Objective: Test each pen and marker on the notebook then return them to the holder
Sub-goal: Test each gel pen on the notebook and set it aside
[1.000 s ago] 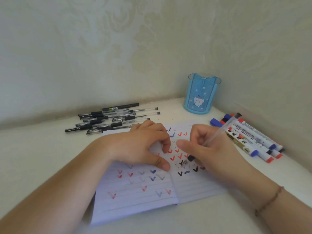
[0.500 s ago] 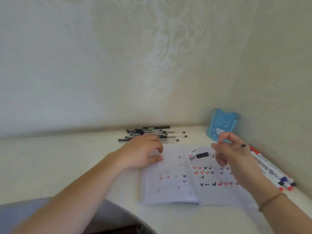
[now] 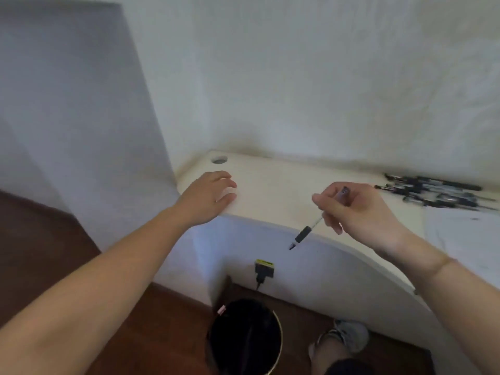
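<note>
Head view: black bin [image 3: 244,338] below desk [image 3: 273,190], beside shoe [image 3: 349,335].

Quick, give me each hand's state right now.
Left hand: open, fingers resting on the desk edge, holding nothing.
Right hand: pinching a pen, tip pointing down past the desk edge.

The desk [image 3: 273,182] is cream, the floor [image 3: 48,239] reddish-brown wood, the bin [image 3: 244,336] black with a gold rim, and the pen [image 3: 304,234] clear with a black grip.
</note>
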A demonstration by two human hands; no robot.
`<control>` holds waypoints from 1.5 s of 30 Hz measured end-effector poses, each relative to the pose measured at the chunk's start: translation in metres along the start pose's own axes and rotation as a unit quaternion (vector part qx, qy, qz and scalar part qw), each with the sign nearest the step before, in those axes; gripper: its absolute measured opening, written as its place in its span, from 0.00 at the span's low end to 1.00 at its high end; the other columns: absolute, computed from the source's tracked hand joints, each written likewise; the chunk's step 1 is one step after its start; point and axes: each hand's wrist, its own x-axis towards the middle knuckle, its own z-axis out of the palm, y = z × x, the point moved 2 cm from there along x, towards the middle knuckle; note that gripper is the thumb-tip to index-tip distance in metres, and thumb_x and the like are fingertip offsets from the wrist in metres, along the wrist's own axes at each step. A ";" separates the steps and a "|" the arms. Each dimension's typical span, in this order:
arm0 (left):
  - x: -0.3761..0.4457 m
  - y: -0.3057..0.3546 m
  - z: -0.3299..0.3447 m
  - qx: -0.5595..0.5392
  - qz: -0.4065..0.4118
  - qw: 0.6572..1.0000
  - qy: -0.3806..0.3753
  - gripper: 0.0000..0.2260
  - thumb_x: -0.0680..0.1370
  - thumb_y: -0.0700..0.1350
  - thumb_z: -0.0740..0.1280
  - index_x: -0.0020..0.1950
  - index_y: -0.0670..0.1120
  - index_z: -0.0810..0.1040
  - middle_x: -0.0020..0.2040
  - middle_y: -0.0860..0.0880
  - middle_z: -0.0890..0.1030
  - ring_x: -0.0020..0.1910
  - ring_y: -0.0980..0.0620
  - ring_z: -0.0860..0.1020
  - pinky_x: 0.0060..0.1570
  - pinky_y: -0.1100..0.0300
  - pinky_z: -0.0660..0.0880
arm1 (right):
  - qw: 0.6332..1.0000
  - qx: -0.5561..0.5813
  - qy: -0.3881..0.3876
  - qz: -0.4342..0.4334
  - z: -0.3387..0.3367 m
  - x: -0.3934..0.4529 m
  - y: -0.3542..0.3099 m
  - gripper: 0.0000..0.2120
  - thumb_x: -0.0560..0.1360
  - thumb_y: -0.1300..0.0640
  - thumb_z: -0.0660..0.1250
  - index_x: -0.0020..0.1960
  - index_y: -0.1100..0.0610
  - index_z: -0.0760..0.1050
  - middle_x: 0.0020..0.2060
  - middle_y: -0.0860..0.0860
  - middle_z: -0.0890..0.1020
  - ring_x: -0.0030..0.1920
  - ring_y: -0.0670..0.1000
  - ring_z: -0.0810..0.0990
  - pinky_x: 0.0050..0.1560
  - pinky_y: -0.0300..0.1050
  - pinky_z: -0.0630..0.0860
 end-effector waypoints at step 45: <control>0.161 0.331 0.123 0.096 0.279 0.956 0.003 0.07 0.80 0.45 0.61 0.56 0.50 0.77 0.55 0.51 0.80 0.57 0.47 0.74 0.51 0.55 0.65 | 0.893 -0.313 0.308 0.098 -0.279 -0.159 0.121 0.11 0.73 0.55 0.71 0.37 0.40 0.77 0.27 0.43 0.81 0.28 0.47 0.78 0.32 0.47 0.78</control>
